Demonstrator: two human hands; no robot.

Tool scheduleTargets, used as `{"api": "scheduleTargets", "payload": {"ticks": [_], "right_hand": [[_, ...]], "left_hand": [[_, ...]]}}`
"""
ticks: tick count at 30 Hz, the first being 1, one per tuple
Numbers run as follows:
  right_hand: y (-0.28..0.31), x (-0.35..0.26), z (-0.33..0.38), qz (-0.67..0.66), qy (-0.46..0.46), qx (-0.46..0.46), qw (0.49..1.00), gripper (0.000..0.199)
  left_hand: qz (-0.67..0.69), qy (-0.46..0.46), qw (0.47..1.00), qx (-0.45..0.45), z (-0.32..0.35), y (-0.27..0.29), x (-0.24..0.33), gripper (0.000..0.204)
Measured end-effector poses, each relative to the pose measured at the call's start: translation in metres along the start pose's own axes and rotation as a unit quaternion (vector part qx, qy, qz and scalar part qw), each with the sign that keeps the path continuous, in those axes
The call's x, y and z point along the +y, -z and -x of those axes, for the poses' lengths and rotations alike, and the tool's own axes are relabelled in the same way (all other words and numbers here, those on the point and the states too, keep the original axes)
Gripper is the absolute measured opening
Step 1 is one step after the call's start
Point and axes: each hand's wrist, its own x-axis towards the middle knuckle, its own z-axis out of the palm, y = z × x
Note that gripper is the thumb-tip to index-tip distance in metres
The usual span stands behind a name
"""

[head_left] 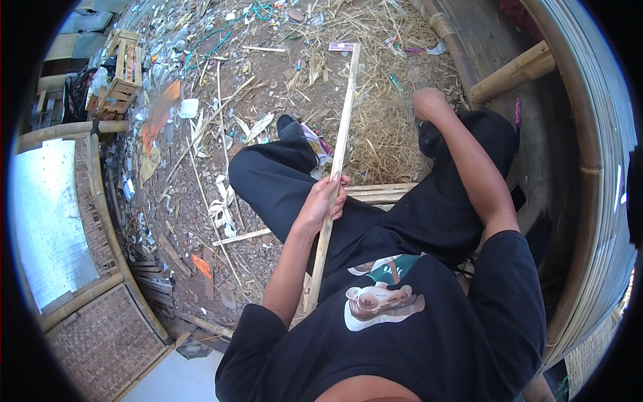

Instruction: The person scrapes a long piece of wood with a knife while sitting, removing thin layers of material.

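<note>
My left hand (pixel 325 201) is wrapped round a long, pale wooden slat (pixel 345 120). The slat slants from beside my torso, over my lap, to a far end above the littered ground. My right hand (pixel 432 105) is closed in a fist beyond my right knee, out over the straw, apart from the slat. Its fingers are turned away, so whatever it may hold is hidden. Between my legs, low down, lie some pale wooden pieces (pixel 382 193), partly covered by my trousers.
Dry straw (pixel 382 134) and scattered litter cover the ground ahead. A wooden crate (pixel 124 74) stands far left, near a woven bamboo panel (pixel 104 342). Thin sticks (pixel 221 114) lie to the left. Along the right runs a bamboo frame with a jutting bamboo pole (pixel 514 72).
</note>
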Motion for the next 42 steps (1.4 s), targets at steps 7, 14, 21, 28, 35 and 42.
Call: {"api": "scheduleTargets", "payload": {"ticks": [7,14,21,28,35,42], "right_hand": [[0.039,-0.016,0.032,-0.32,0.025,0.129,0.938,0.024],[-0.006,-0.07,0.009,-0.312,0.129,0.159,0.928,0.022],[-0.016,-0.088,0.007,-0.312,0.109,0.142,0.933,0.024],[-0.016,-0.096,0.013,-0.289,0.076,0.171,0.939,0.022],[-0.029,-0.117,0.03,-0.28,0.103,0.156,0.942,0.015],[-0.039,-0.116,0.022,-0.32,0.043,0.152,0.934,0.014]], "left_hand": [[-0.081,-0.02,0.996,0.034,-0.027,0.003,0.033,0.017],[-0.061,-0.011,0.998,-0.008,-0.059,0.009,0.029,0.016],[-0.065,-0.004,0.997,-0.038,-0.062,0.005,0.033,0.01],[-0.068,0.017,0.997,-0.03,-0.073,0.004,0.028,0.009],[-0.072,-0.002,0.997,0.029,-0.08,-0.01,0.028,0.011],[-0.13,-0.025,0.99,0.048,-0.081,-0.018,0.019,0.016]]}}
